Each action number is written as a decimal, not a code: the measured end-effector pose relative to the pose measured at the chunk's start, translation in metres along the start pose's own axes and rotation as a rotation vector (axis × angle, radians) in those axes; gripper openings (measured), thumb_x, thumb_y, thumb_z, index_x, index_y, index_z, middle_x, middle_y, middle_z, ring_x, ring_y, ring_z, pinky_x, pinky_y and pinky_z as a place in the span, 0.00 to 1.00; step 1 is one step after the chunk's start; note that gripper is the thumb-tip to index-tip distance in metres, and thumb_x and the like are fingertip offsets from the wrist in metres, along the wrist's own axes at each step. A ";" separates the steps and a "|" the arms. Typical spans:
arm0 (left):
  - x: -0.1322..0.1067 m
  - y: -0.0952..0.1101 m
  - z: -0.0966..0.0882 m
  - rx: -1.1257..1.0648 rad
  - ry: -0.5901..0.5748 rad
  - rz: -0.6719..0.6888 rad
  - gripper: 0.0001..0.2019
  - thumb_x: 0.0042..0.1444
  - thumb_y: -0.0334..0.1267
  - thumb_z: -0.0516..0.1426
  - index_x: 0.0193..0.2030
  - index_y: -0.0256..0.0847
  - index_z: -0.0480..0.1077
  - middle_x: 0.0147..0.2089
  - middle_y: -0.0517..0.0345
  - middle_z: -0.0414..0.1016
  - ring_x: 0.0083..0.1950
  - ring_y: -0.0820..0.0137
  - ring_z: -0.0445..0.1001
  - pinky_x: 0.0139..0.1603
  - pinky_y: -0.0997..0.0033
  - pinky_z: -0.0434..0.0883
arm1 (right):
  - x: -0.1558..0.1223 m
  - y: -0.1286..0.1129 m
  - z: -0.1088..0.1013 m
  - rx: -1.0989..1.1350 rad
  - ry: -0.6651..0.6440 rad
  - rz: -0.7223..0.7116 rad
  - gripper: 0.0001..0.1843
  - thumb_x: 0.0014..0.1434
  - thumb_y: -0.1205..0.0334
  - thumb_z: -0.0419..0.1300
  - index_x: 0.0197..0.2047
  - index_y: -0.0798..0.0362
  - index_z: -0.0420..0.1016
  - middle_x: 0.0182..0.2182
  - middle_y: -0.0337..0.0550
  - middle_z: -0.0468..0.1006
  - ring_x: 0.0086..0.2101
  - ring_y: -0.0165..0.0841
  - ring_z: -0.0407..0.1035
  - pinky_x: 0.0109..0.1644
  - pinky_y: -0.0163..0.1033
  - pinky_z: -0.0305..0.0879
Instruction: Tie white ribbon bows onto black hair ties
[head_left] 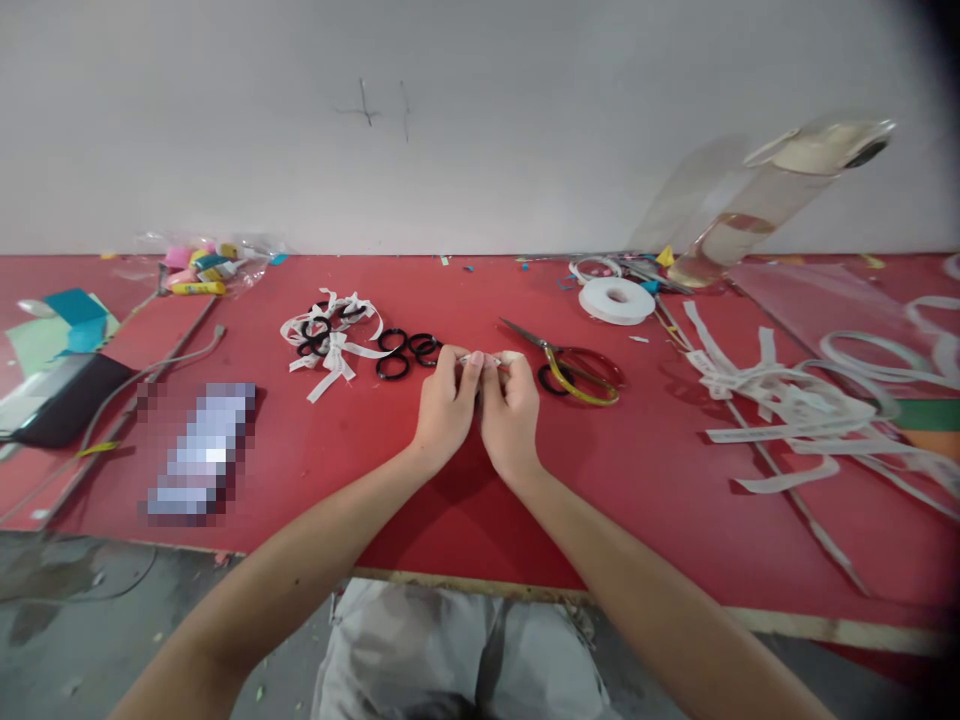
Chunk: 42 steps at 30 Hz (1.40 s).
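My left hand [444, 408] and my right hand [511, 412] meet over the middle of the red table [465, 500], fingers pinched together on a small piece of white ribbon [486, 359]. Just left of my hands lie several black hair ties [409, 352], some of them wrapped in white ribbon bows [330, 335]. Scissors with yellow and red handles [574, 372] lie just right of my right hand, blades pointing left.
A white tape roll [617, 300] and a tilted clear bottle [765, 195] stand at the back right. Loose white ribbon strips [787, 400] spread over the right side. A pixelated flat object [199, 450], a dark pouch [64, 398] and a bag of coloured items [202, 268] sit left.
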<state>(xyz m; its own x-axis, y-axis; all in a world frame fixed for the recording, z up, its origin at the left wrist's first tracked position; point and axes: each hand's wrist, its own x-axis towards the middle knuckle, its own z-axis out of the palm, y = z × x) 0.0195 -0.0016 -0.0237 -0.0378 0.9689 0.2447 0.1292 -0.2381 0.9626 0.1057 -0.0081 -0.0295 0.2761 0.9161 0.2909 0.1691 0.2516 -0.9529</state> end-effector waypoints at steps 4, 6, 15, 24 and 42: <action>-0.002 0.003 -0.001 0.033 0.056 0.060 0.14 0.67 0.49 0.50 0.36 0.42 0.62 0.27 0.64 0.67 0.27 0.76 0.65 0.29 0.76 0.61 | -0.003 -0.005 0.000 0.054 -0.012 -0.032 0.14 0.66 0.47 0.53 0.37 0.50 0.64 0.27 0.35 0.71 0.27 0.28 0.66 0.31 0.34 0.62; -0.003 0.003 0.000 0.000 0.080 0.069 0.14 0.66 0.50 0.51 0.35 0.42 0.62 0.27 0.64 0.67 0.28 0.76 0.65 0.29 0.76 0.61 | -0.004 -0.006 0.000 0.111 -0.016 -0.021 0.15 0.66 0.47 0.54 0.36 0.50 0.64 0.25 0.33 0.69 0.25 0.27 0.64 0.30 0.33 0.62; -0.009 0.006 0.005 -0.065 0.179 0.035 0.17 0.65 0.54 0.52 0.33 0.41 0.63 0.27 0.64 0.64 0.27 0.76 0.62 0.28 0.76 0.61 | -0.007 -0.009 0.001 0.164 0.007 0.036 0.15 0.65 0.47 0.55 0.35 0.50 0.65 0.25 0.33 0.68 0.25 0.27 0.63 0.30 0.33 0.62; -0.008 0.005 -0.002 0.174 0.057 0.032 0.12 0.68 0.46 0.48 0.37 0.43 0.63 0.31 0.61 0.71 0.30 0.74 0.68 0.31 0.75 0.62 | -0.013 -0.006 0.003 0.075 0.048 0.013 0.12 0.66 0.49 0.55 0.39 0.50 0.65 0.30 0.38 0.75 0.31 0.30 0.71 0.37 0.37 0.68; -0.002 0.000 -0.006 0.119 0.054 0.042 0.14 0.67 0.47 0.50 0.35 0.42 0.64 0.27 0.63 0.68 0.27 0.75 0.65 0.29 0.76 0.62 | -0.008 -0.007 0.001 0.114 -0.008 0.108 0.16 0.64 0.46 0.57 0.36 0.50 0.65 0.27 0.37 0.73 0.27 0.30 0.69 0.32 0.35 0.67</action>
<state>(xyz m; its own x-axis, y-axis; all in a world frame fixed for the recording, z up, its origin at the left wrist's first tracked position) 0.0140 -0.0043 -0.0238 -0.0829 0.9522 0.2939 0.2483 -0.2659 0.9315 0.1015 -0.0171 -0.0251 0.2794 0.9420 0.1857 0.0297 0.1848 -0.9823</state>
